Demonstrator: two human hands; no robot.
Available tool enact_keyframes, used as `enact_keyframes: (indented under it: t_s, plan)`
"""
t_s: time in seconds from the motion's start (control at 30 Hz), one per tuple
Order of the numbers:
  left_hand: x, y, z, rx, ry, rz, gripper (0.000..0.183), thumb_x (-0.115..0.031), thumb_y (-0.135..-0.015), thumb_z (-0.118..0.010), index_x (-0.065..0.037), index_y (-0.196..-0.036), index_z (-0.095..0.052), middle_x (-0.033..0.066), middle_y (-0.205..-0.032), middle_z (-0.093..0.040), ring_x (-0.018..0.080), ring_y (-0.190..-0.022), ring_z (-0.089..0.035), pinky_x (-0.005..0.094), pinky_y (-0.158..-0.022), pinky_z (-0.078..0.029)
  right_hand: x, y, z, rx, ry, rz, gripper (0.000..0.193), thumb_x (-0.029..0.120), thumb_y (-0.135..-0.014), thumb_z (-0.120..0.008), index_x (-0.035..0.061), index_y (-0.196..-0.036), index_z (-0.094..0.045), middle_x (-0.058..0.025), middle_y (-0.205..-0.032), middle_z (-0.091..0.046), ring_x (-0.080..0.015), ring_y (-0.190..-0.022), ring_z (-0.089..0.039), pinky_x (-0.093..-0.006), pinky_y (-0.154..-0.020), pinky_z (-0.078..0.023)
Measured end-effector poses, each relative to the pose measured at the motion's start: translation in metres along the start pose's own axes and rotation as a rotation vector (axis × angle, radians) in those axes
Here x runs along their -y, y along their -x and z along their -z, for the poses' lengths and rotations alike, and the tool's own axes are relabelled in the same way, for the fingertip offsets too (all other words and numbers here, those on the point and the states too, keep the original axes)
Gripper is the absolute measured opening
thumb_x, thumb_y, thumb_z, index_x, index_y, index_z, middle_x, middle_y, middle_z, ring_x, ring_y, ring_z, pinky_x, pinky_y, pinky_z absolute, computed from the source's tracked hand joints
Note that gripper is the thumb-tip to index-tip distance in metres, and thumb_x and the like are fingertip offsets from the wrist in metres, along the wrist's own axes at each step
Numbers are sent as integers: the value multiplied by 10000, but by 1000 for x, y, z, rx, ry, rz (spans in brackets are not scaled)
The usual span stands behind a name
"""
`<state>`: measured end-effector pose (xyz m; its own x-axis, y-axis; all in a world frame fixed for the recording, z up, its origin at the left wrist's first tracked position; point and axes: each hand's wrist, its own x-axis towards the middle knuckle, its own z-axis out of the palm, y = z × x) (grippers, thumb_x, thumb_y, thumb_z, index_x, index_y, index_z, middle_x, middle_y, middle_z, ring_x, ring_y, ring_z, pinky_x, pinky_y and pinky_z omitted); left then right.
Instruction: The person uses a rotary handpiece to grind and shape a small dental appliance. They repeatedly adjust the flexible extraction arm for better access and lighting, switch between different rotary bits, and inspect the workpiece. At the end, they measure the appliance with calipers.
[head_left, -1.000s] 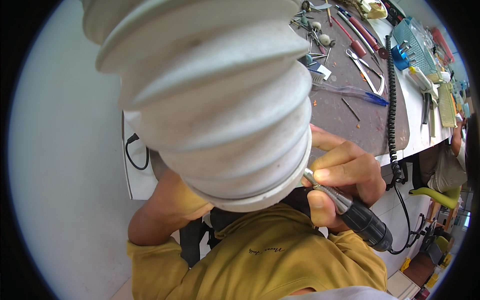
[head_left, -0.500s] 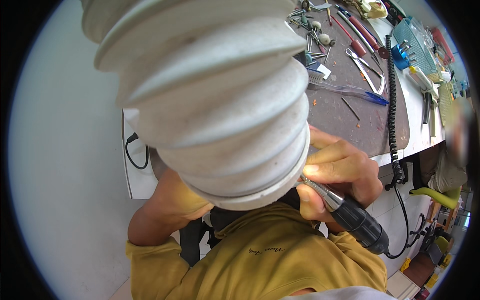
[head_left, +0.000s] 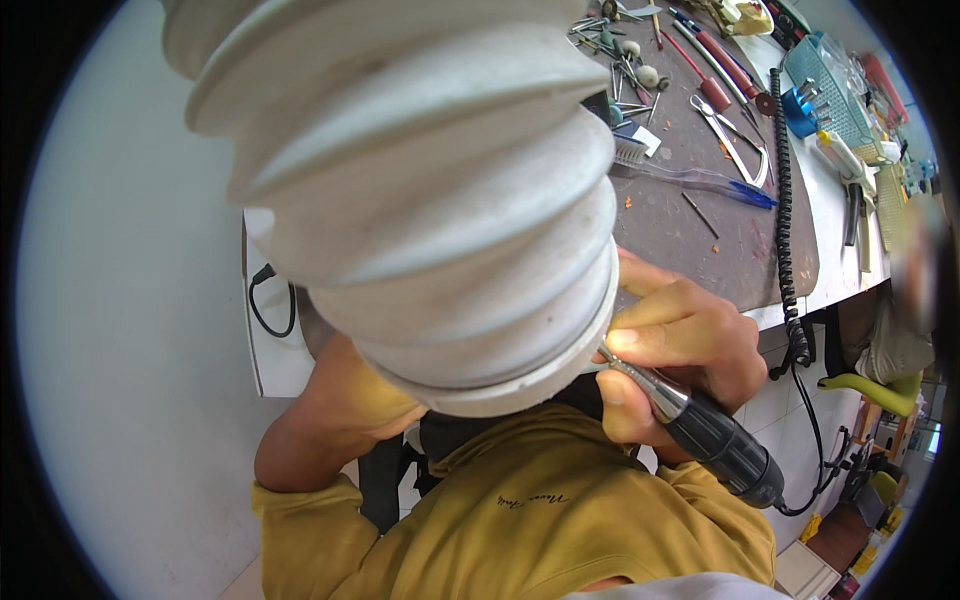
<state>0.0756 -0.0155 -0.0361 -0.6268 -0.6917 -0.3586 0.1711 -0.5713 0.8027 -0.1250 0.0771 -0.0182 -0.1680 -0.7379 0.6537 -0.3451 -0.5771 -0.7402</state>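
My right hand [head_left: 690, 345] is closed on a rotary handpiece [head_left: 715, 440] with a black body and a silver nose. Thumb and fingers pinch the metal nose, while the cord end points down to the right. A wide white corrugated hose [head_left: 440, 230] hangs in front of the work and covers the handpiece's tip. Of my left hand [head_left: 385, 410], only the wrist and the heel show below the hose's left rim. Its fingers, and anything in them, are hidden behind the hose.
On the brown mat [head_left: 740, 265] lie a clear toothbrush [head_left: 700, 180], metal calipers [head_left: 735, 145], a thin rod [head_left: 702, 215] and several burs [head_left: 630, 75]. A coiled black cord [head_left: 785, 200] runs along the right. Beyond it stand a blue bur holder [head_left: 800, 110] and a teal basket [head_left: 835, 95].
The handpiece has shifted very slightly down and to the right with my right hand. Otherwise the scene looks the same.
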Motion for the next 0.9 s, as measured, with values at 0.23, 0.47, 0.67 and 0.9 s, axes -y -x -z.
enact_keyframes:
  t_s: [0.23, 0.47, 0.67, 0.9]
  plan:
    - [3, -2, -2, -9, 39, -5, 292, 6, -931, -582, 130, -1195, -589, 187, -969, -635, 186, -720, -662, 228, -595, -583, 1, 0, -5, -37, 56, -31, 217, -21, -672, -774, 2, -863, -673, -124, -755, -689, -369, -920, -721, -492, -884, -574]
    - [4, 0, 3, 17, -66, -83, 298, 14, -915, -601, 132, -1188, -593, 191, -982, -631, 193, -740, -661, 242, -614, -594, -2, 0, -1, -34, -20, -10, 220, -28, -663, -764, -8, -863, -675, -136, -755, -690, -384, -915, -720, -506, -880, -568]
    - [-2, -2, 4, 57, -231, -89, 302, 14, -907, -621, 124, -1188, -596, 189, -986, -625, 199, -760, -668, 249, -615, -602, -7, 2, 4, 49, 11, 76, 236, 141, -861, -718, -26, -929, -566, -117, -708, -605, -199, -637, -639, -596, -891, -528]
    - [6, 0, 11, 41, -131, -102, 302, 11, -905, -627, 126, -1183, -595, 188, -977, -621, 199, -757, -672, 246, -602, -606, -5, 1, 6, 43, -30, 62, 232, 144, -835, -721, -22, -903, -575, -119, -724, -621, -232, -684, -656, -618, -906, -516]
